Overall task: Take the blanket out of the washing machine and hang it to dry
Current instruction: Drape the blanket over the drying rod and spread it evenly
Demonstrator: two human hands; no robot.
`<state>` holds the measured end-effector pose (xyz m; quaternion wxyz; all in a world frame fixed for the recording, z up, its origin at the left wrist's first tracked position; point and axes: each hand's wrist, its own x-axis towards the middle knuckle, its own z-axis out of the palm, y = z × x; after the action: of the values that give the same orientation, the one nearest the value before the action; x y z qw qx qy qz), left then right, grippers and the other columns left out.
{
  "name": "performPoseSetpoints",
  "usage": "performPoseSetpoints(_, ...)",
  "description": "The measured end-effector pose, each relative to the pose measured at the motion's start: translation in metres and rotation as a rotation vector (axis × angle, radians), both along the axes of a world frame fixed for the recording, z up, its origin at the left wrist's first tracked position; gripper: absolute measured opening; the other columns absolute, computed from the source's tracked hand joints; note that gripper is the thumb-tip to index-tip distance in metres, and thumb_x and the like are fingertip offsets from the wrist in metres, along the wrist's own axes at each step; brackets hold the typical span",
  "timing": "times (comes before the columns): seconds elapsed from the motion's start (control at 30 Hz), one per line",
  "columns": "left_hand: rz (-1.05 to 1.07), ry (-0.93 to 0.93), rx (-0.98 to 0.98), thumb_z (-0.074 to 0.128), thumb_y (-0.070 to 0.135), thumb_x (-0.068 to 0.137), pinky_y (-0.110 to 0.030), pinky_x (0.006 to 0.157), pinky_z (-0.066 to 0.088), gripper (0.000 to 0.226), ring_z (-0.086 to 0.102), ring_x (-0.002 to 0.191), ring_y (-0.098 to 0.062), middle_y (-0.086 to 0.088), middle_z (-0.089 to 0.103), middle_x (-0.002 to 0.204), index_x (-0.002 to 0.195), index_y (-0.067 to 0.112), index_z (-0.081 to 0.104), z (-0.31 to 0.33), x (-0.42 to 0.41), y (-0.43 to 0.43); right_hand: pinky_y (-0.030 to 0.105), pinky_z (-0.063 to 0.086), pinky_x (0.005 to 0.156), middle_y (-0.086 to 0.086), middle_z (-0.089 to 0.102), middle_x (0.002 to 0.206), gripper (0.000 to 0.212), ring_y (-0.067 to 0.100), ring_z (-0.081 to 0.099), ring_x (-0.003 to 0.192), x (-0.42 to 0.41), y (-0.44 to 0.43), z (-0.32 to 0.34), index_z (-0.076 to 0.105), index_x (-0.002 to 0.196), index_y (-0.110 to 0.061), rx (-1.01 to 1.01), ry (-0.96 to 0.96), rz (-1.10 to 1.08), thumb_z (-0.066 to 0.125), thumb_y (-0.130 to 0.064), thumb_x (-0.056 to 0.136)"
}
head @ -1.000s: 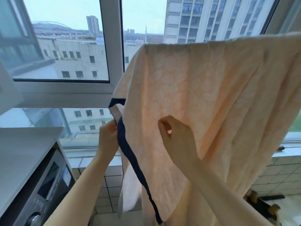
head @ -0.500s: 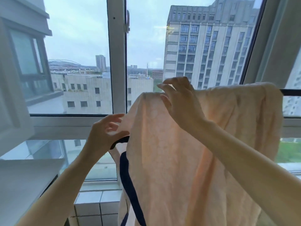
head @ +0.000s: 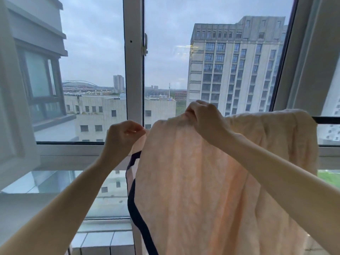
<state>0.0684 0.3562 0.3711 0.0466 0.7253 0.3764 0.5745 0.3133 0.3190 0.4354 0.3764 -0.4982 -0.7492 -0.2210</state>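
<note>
up top, both hands' fingers pinch the soft peach blanket (head: 211,181), navy-trimmed, draped over a thin dark rail (head: 327,120).

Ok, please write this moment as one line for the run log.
stage: hanging | blanket: draped over dark rail | right hand: pinching top fold | left hand: closed at left edge

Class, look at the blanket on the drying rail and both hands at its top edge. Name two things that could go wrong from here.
1. The blanket is bunched toward one end of the dark rail; its weight could drag it off sideways.
2. The right hand pinches the top fold and the left hand grips the corner; a hard tug might pull it down.
</note>
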Motion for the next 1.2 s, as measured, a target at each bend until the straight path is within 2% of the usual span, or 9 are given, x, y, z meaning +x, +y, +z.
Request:
performPoseSetpoints(0.2,-0.103,-0.127,-0.055,0.073,0.012,0.083,-0.006,0.063,0.048,0.018,0.064,0.068,0.008,0.014,0.069,0.079,0.078,0.029,0.068,0.052,0.022,0.011,0.038,0.050,0.080,0.005,0.065,0.095,0.014,0.022,0.060,0.086,0.061,-0.006,0.008,0.064,0.095,-0.009,-0.044,0.099,-0.115,0.052,-0.017,0.096)
performPoseSetpoints(0.3,-0.102,-0.011,-0.061,0.073,0.010,0.083,-0.004,0.064,0.046,0.014,0.061,0.067,0.010,0.013,0.069,0.079,0.079,0.023,0.071,0.072,0.042,0.017,0.040,0.051,0.078,0.003,0.063,0.095,0.013,0.022,0.060,0.085,0.084,-0.012,0.007,0.062,0.095,-0.012,-0.024,0.098,-0.143,0.052,-0.020,0.097)
performPoseSetpoints(0.5,-0.110,0.318,-0.073,0.071,0.000,0.082,-0.004,0.067,0.046,0.007,0.061,0.072,-0.004,-0.006,0.070,0.083,0.088,0.003,0.073,0.096,0.077,0.029,0.044,0.051,0.079,0.003,0.062,0.100,0.017,0.023,0.059,0.086,0.112,-0.022,0.004,0.059,0.099,-0.013,-0.002,0.071,-0.168,0.048,-0.025,0.098)
performPoseSetpoints(0.63,-0.118,0.367,-0.064,0.071,-0.004,0.081,-0.007,0.067,0.046,0.009,0.060,0.065,0.000,-0.014,0.071,0.085,0.089,-0.004,0.073,0.105,0.095,0.029,0.036,0.048,0.070,0.001,0.059,0.101,0.017,0.019,0.055,0.079,0.132,-0.025,0.006,0.057,0.100,-0.014,0.026,0.056,-0.200,0.044,-0.025,0.100)
performPoseSetpoints(0.77,-0.172,0.451,-0.161,0.072,0.007,0.083,-0.012,0.058,0.049,0.009,0.065,0.061,-0.005,-0.008,0.073,0.079,0.087,-0.001,0.073,0.111,0.111,0.022,0.037,0.049,0.071,0.001,0.060,0.097,0.018,0.021,0.057,0.080,0.152,-0.031,0.007,0.057,0.097,-0.015,0.035,0.074,-0.218,0.043,-0.026,0.099)
performPoseSetpoints(0.9,-0.187,0.545,-0.253,0.067,0.039,0.086,-0.012,0.049,0.038,0.037,0.050,0.049,-0.004,0.006,0.058,0.059,0.078,0.003,0.071,0.109,0.127,0.008,0.039,0.051,0.071,-0.001,0.061,0.093,0.016,0.020,0.058,0.079,0.160,-0.033,0.006,0.058,0.094,-0.016,0.046,0.056,-0.214,0.047,-0.027,0.098)
performPoseSetpoints(0.97,-0.202,0.609,-0.277,0.065,0.048,0.083,-0.018,0.053,0.043,0.040,0.054,0.054,-0.010,0.006,0.062,0.063,0.081,0.009,0.073,0.104,0.136,-0.003,0.038,0.052,0.072,-0.002,0.062,0.092,0.013,0.018,0.059,0.079,0.161,-0.034,0.007,0.060,0.093,-0.016,0.046,0.058,-0.171,0.051,-0.026,0.096)
performPoseSetpoints(1.07,-0.184,0.678,-0.194,0.061,0.044,0.088,-0.021,0.068,0.048,0.029,0.064,0.071,-0.008,0.008,0.071,0.076,0.088,0.018,0.075,0.095,0.152,-0.017,0.037,0.053,0.072,-0.005,0.063,0.091,0.010,0.016,0.059,0.078,0.162,-0.037,0.009,0.062,0.091,-0.017,0.019,0.046,-0.093,0.055,-0.023,0.094)
performPoseSetpoints(1.2,-0.105,0.656,-0.154,0.051,0.028,0.099,-0.018,0.053,0.033,0.037,0.041,0.048,-0.002,0.004,0.052,0.056,0.067,0.012,0.062,0.087,0.169,-0.024,0.032,0.053,0.074,-0.011,0.063,0.093,0.012,0.009,0.060,0.081,0.175,-0.047,0.011,0.064,0.095,-0.022,-0.015,0.055,-0.038,0.052,-0.024,0.095)
